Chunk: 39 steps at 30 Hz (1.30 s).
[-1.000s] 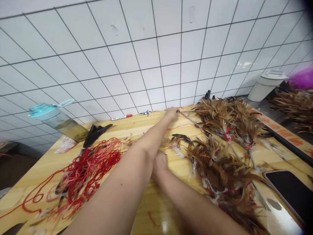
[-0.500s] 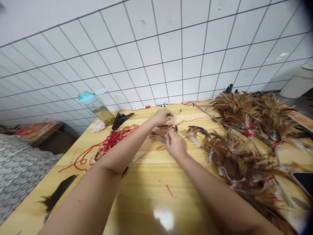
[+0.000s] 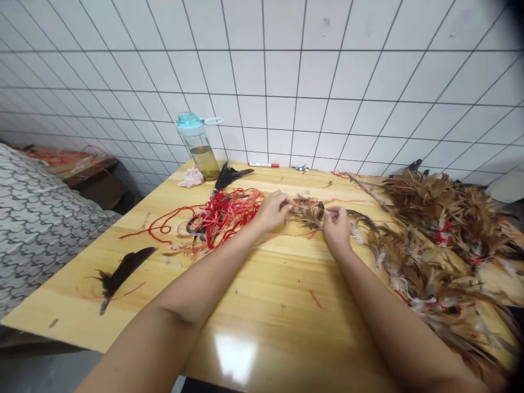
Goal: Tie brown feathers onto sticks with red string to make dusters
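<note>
While both forearms extend forward across the wooden surface point(image 3: 270, 311), a small feather bunch point(image 3: 310, 214) lies between the two hands, near the middle of the far half. Its long axis runs roughly crosswise, left to right, so that each hand faces one end. The right hand point(image 3: 338, 222) is the nearer: its thumb and fingers are drawn together on the pale right end of the bunch, which they appear to pinch. The left hand point(image 3: 273, 212), at the opposite end, has its fingers curled with the tips pointing toward the bunch; whether its grip encloses a thread, a quill or nothing cannot be told at this scale. Just left of the left hand is a tangled heap of red string point(image 3: 229, 213); a thin red strand point(image 3: 305, 235) passes on the near side of the bunch. Beyond the right hand, to its right, lie larger brown feather bundles point(image 3: 426, 267).
</note>
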Each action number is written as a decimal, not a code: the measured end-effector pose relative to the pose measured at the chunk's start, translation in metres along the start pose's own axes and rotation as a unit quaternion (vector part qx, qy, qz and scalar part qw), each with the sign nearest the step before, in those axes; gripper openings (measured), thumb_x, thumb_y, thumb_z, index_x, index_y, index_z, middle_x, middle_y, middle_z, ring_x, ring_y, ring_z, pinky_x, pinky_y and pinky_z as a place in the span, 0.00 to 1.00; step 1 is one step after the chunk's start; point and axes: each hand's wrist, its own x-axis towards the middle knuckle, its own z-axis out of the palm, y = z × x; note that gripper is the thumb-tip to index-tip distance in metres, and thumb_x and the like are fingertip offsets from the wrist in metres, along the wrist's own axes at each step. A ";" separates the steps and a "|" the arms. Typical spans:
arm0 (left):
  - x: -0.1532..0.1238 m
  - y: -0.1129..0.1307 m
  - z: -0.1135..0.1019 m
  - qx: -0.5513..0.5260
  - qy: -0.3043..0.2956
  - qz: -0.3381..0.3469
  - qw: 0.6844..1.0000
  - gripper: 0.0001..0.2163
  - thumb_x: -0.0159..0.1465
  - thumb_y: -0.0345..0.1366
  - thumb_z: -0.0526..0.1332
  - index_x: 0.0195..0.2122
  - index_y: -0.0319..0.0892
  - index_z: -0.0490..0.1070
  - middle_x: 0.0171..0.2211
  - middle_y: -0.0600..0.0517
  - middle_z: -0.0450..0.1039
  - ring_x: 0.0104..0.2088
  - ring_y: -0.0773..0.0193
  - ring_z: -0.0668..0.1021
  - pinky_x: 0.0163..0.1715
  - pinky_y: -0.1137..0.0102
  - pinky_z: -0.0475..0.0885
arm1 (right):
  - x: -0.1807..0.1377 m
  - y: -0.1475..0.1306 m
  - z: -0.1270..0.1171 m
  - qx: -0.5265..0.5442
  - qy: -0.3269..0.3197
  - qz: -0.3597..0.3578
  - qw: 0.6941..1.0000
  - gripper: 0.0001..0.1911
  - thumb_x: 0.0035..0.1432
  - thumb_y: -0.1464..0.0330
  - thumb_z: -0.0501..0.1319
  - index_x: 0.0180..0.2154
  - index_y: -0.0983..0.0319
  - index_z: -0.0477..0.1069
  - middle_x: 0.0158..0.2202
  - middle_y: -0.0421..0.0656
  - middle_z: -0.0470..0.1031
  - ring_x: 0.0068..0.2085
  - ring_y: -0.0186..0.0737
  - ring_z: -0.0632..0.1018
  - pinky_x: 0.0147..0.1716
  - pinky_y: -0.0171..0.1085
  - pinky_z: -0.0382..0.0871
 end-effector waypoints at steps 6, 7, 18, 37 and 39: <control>-0.004 0.043 -0.035 -0.139 -0.318 0.071 0.935 0.07 0.61 0.34 0.59 0.38 0.39 0.74 0.36 0.51 0.77 0.36 0.67 0.76 0.38 0.73 0.69 | 0.006 -0.001 0.001 0.018 0.066 0.011 0.998 0.10 0.53 0.64 0.54 0.37 0.62 0.64 0.28 0.39 0.65 0.29 0.37 0.68 0.33 0.38 0.63; -0.013 0.055 -0.038 -0.149 -0.385 0.098 0.905 0.07 0.61 0.34 0.60 0.39 0.40 0.74 0.37 0.51 0.77 0.37 0.67 0.77 0.38 0.73 0.70 | 0.006 -0.002 0.000 0.015 0.071 0.012 0.997 0.10 0.53 0.65 0.54 0.37 0.62 0.64 0.29 0.39 0.65 0.30 0.38 0.68 0.34 0.38 0.63; -0.148 0.073 -0.007 -0.040 -0.410 0.317 0.854 0.18 0.63 0.40 0.59 0.55 0.47 0.69 0.58 0.48 0.68 0.60 0.59 0.68 0.62 0.65 0.61 | 0.006 0.005 0.003 0.003 0.044 0.000 0.999 0.09 0.55 0.66 0.52 0.38 0.62 0.63 0.29 0.40 0.66 0.30 0.37 0.68 0.33 0.36 0.63; -0.171 0.059 -0.078 0.194 -0.146 0.144 0.959 0.11 0.67 0.32 0.50 0.39 0.41 0.73 0.37 0.46 0.75 0.40 0.63 0.76 0.40 0.68 0.71 | -0.013 -0.013 -0.025 -0.072 -0.007 -0.136 0.988 0.08 0.55 0.69 0.50 0.36 0.62 0.65 0.31 0.44 0.66 0.34 0.42 0.68 0.40 0.42 0.64; -0.175 0.050 -0.091 0.240 -0.115 0.121 0.956 0.11 0.67 0.33 0.50 0.37 0.41 0.73 0.37 0.46 0.75 0.39 0.62 0.75 0.40 0.67 0.71 | -0.012 -0.013 -0.027 -0.077 -0.008 -0.133 0.988 0.07 0.55 0.69 0.51 0.36 0.62 0.65 0.31 0.44 0.66 0.34 0.42 0.68 0.39 0.42 0.64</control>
